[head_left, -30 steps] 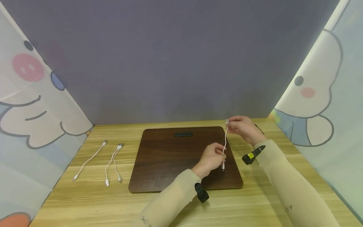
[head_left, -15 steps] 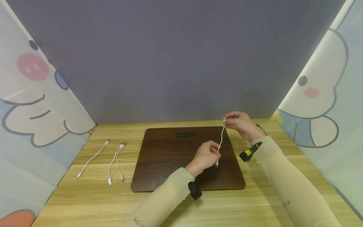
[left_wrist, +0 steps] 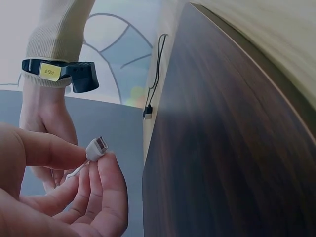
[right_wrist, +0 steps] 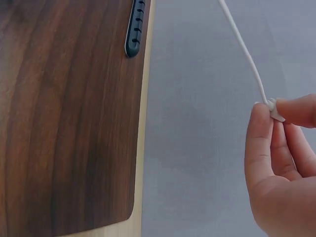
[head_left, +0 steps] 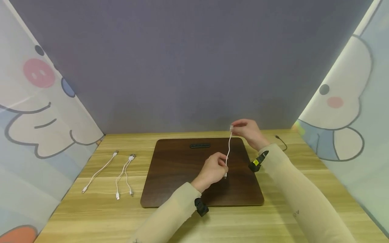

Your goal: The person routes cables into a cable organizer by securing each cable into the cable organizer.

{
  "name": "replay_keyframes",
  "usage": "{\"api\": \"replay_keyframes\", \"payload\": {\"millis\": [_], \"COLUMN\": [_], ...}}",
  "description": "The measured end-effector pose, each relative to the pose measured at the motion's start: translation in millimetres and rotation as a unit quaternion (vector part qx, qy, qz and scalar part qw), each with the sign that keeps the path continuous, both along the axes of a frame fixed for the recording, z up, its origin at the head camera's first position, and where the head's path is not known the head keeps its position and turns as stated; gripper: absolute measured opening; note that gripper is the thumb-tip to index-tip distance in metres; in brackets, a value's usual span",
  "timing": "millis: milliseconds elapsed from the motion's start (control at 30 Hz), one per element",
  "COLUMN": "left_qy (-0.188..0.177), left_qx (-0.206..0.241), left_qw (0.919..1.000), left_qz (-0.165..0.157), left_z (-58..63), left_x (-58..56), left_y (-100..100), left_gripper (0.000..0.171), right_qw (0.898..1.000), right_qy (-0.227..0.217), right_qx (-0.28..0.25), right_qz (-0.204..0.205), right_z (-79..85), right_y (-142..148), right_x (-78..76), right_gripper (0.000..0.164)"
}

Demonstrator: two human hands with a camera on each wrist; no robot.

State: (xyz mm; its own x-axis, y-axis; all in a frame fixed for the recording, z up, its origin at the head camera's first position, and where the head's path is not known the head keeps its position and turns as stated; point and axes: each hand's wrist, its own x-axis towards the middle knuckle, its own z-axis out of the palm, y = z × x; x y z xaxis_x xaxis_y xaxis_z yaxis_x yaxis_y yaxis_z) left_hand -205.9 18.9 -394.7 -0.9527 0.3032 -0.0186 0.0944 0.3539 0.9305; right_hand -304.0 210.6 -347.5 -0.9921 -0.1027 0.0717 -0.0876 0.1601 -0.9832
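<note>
A short white charging cable [head_left: 228, 148] is stretched between my two hands, raised over the dark wooden board [head_left: 176, 168]. My left hand [head_left: 212, 168] pinches its lower end between thumb and fingers; the open mouth of that small connector [left_wrist: 97, 148] shows in the left wrist view. Farther back, my right hand [head_left: 247, 131] grips the upper end by the USB plug, and its fingertips [right_wrist: 261, 111] cover most of the plug in the right wrist view. Near the board's back edge lies a black slotted cable-holder strip [head_left: 200, 145], whose notches show in the right wrist view.
To the left of the board lie a white cable [head_left: 98, 172] and a white two-branched cable [head_left: 124, 173]. A thin black cable [head_left: 282, 143] rests at the back right of the wooden table [head_left: 106, 219]. A grey panel [head_left: 194, 67] rises behind, with cartoon-printed sheets at both sides.
Both hands have shifted to the left over the board, carrying the white cable between them. The black cable at the back right, mostly hidden earlier behind the right wrist, now shows.
</note>
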Motion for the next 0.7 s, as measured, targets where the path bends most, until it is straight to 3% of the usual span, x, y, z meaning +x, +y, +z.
{"api": "replay_keyframes", "payload": {"millis": [700], "left_qy": [0.007], "left_qx": [-0.043], "left_qw": [0.9989], "left_qz": [0.020], "left_z": [-1.1], "left_x": [-9.0], "left_y": [-31], "left_gripper": [0.039], "right_qw": [0.999], "right_qy": [-0.011], "right_qx": [0.033], "right_qz": [0.025], "right_z": [-3.1], "right_y": [-42], "right_x": [-26.3], "right_gripper": [0.032]}}
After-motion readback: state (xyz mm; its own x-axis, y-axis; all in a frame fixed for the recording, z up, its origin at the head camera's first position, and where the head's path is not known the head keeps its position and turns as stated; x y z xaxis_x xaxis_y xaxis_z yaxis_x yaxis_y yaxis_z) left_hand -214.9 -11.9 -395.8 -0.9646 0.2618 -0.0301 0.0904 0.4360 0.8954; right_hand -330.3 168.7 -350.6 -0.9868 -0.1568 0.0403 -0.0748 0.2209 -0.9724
